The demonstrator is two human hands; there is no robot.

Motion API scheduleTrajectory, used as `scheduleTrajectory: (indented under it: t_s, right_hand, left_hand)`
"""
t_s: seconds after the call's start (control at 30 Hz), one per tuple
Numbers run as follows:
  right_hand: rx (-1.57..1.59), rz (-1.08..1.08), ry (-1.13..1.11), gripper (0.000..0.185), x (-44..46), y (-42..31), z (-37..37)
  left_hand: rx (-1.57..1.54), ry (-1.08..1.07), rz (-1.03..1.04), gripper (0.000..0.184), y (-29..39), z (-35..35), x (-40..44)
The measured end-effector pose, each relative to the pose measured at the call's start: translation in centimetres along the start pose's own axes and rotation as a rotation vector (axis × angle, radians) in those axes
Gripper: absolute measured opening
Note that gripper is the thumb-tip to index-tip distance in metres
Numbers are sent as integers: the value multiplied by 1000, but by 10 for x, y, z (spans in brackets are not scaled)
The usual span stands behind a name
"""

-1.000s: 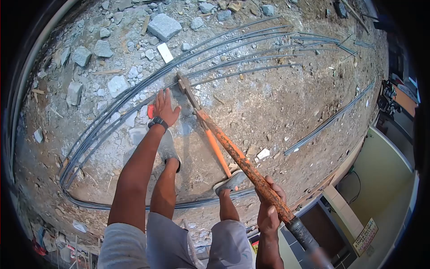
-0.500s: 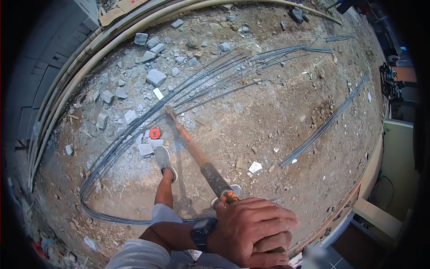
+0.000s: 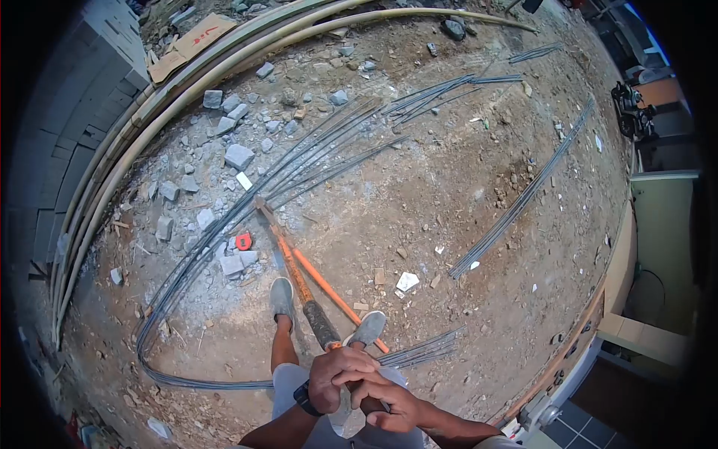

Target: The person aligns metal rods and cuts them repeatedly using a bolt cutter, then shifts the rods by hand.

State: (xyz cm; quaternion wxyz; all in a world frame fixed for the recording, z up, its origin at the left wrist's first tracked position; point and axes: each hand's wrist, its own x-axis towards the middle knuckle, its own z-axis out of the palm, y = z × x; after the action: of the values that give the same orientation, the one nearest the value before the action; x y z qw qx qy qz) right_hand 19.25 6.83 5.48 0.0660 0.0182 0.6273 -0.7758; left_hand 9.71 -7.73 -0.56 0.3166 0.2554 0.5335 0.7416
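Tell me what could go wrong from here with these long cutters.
With the left hand and right hand on the upper handle, a slip could throw you forward.

The lower handle meets the right shoe; that foot might get pinched or lose its footing.

The cutter head sits at the bent steel rods, which may spring if cut.

The left hand (image 3: 333, 378) and right hand (image 3: 389, 400) meet at bottom centre, fingers (image 3: 353, 364) curled; left forearm (image 3: 280, 432) and right forearm (image 3: 460, 428) slant inward from below.
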Motion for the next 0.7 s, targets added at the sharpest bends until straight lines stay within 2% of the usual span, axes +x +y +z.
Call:
scheduleTrajectory:
  t_s: [0.07, 0.13, 0.2, 0.27, 0.3, 0.37, 0.43, 0.47, 0.53, 0.57, 0.67, 0.7]
  right_hand:
    - [-112, 203, 157, 34, -2, -25, 3]
    - [-151, 525, 139, 32, 3, -33, 9]
    - [-145, 900, -83, 23, 20, -30, 10]
    - [-18, 1225, 17, 26, 44, -46, 25]
    - [-138, 1214, 3, 26, 48, -43, 30]
    - [-376, 1185, -51, 28, 48, -20, 40]
    - [-593, 975, -203, 40, 39, 6, 43]
    - [-699, 870, -275, 46, 34, 13, 41]
    - [-603, 871, -23, 35, 31, -9, 46]
    - [-543, 876, 96, 30, 26, -12, 51]
    - [-620, 829, -105, 52, 6, 30, 41]
    - [-596, 839, -126, 55, 0, 36, 36]
  left_hand:
    - [145, 97, -146, 65, 3, 3, 11]
    - [419, 239, -249, 70, 6, 21, 16]
    - [707, 410, -343, 80, 0, 31, 14]
    - [537, 632, -626, 77, -14, 28, 10]
    - [152, 757, -900, 68, -10, 28, 14]
    - [-384, 789, -1146, 46, -40, 14, 8]
    - [-639, 628, -1122, 24, -94, -8, -18]
    - [-585, 718, -1172, 22, -81, -8, -13]
    - [-496, 897, -1280, 30, -45, 10, 6]
    - [-562, 903, -1249, 32, -50, 11, 4]
    - [-467, 798, -1298, 14, -62, 20, -8]
    - [-500, 891, -1322, 10, -64, 25, -8]
